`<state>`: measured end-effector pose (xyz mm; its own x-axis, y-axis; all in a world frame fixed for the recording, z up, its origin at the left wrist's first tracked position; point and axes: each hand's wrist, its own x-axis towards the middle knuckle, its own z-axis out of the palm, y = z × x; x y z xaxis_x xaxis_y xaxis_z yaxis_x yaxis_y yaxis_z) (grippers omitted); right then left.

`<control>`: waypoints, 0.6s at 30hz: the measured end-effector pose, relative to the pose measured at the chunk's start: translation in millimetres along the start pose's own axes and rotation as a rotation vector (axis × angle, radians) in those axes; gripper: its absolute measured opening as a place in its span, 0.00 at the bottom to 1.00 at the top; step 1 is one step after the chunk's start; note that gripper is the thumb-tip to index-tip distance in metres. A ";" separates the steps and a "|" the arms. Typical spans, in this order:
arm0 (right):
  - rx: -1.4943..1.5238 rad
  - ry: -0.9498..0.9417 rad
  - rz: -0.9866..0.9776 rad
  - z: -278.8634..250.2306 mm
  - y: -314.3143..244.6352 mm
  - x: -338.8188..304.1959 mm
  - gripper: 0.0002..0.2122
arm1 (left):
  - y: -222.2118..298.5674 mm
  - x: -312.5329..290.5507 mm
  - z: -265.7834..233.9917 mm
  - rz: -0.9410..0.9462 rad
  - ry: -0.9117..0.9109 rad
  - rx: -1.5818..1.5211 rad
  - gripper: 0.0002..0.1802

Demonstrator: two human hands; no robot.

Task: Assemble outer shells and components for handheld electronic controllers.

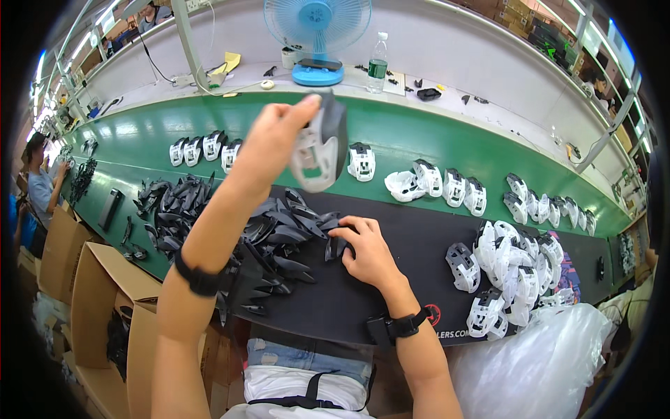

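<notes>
My left hand (272, 136) is raised over the green belt, its thumb and fingers closed on a computer mouse shell (322, 143) with a white frame and a dark grey top. Lower and to the right, my right hand (366, 251) is at the right edge of a heap of curved black plastic pieces (283, 234). Its bent fingers close on one black plastic piece (335, 246) there, partly hidden by them. The heap lies partly on a black mat (391, 244) and spreads left onto the green surface.
White mouse shells (513, 262) are piled on the mat's right side; more shells (453, 187) stand in rows on the green belt (391, 126). Behind are a blue fan (314, 42) and a bottle (377, 64). Cardboard boxes (98, 300) stand left, a plastic bag (530, 363) right. A person (40, 174) works far left.
</notes>
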<state>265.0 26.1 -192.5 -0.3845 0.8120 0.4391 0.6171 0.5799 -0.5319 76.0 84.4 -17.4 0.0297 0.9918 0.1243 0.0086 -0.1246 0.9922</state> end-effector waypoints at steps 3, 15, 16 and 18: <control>-0.056 -0.039 0.063 -1.3 -2.2 -1.6 0.17 | -42.9 46.6 14.1 -0.130 0.060 0.348 0.40; 0.011 0.123 0.100 -7.9 -0.4 -3.3 0.09 | -166.8 138.4 15.0 -0.302 0.168 1.238 0.38; 0.019 0.165 0.115 -10.2 -1.4 -1.1 0.08 | -168.6 136.3 22.2 -0.228 0.208 1.390 0.35; -0.004 0.166 0.122 -13.6 -4.9 1.8 0.08 | -160.9 132.8 31.1 -0.157 0.255 1.547 0.33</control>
<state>270.6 23.8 -179.3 -0.1881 0.8540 0.4851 0.6549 0.4771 -0.5860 109.7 235.3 -160.8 -0.2307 0.9557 0.1827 0.9730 0.2269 0.0415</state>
